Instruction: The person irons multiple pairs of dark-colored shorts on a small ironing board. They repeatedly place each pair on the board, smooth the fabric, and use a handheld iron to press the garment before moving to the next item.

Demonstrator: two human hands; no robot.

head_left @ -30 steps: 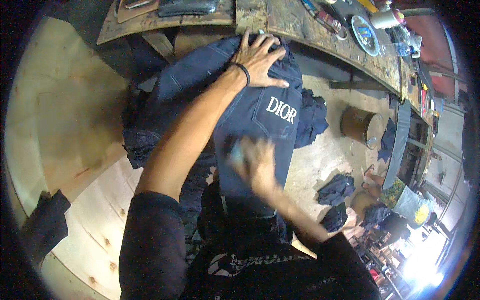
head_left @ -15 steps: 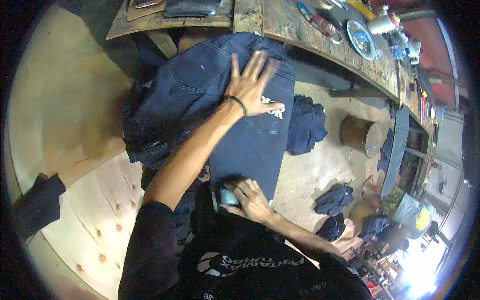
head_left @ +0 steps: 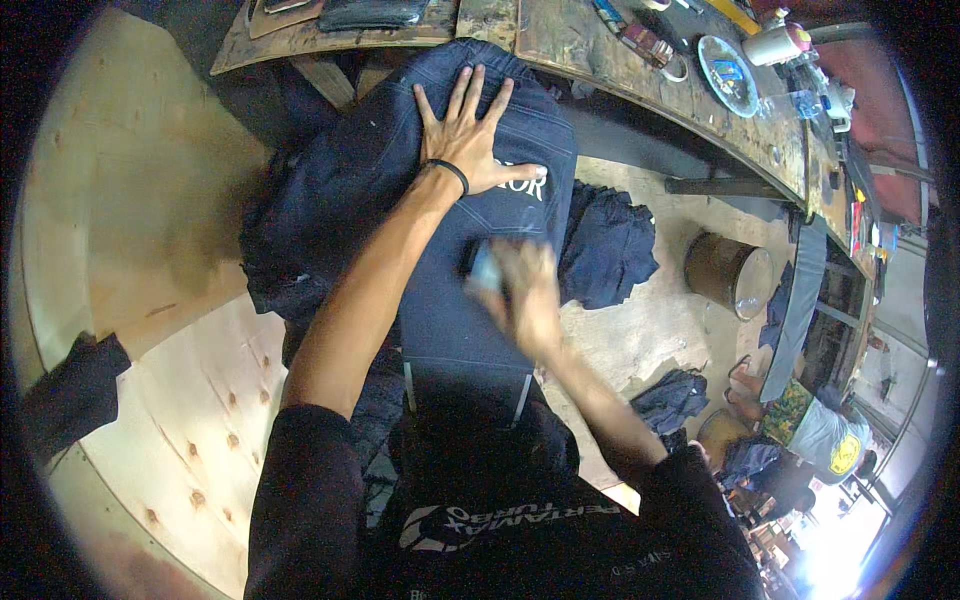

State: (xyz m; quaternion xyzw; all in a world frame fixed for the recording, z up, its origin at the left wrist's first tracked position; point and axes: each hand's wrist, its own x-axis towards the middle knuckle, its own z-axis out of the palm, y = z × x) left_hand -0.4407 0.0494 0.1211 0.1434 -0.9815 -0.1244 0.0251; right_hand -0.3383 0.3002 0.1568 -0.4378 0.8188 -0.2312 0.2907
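Observation:
Dark blue denim trousers [head_left: 450,315] with pale stitching, a back pocket and white lettering lie stretched over a narrow board in front of me. My left hand [head_left: 462,145] presses flat on them near the far end, fingers spread, its thumb beside the lettering. Below the pocket stitching, my right hand [head_left: 530,290] is closed around a light-blue, hand-sized block [head_left: 486,267] that touches the cloth. Motion blurs this hand, and the underside of the block is hidden. Loose denim [head_left: 300,220] hangs off the left side of the board.
A worn wooden table [head_left: 580,60] runs along the far side, carrying a round dish [head_left: 727,78] and a thread cone [head_left: 775,45]. To the right are a denim heap [head_left: 610,245], a brown drum [head_left: 728,275] and another person [head_left: 820,430]. Plywood [head_left: 180,410] lies at left.
My right hand has slid the light-blue block away from my body, up the trousers toward the lettering. My left hand stays spread on the cloth and has shifted slightly up and left.

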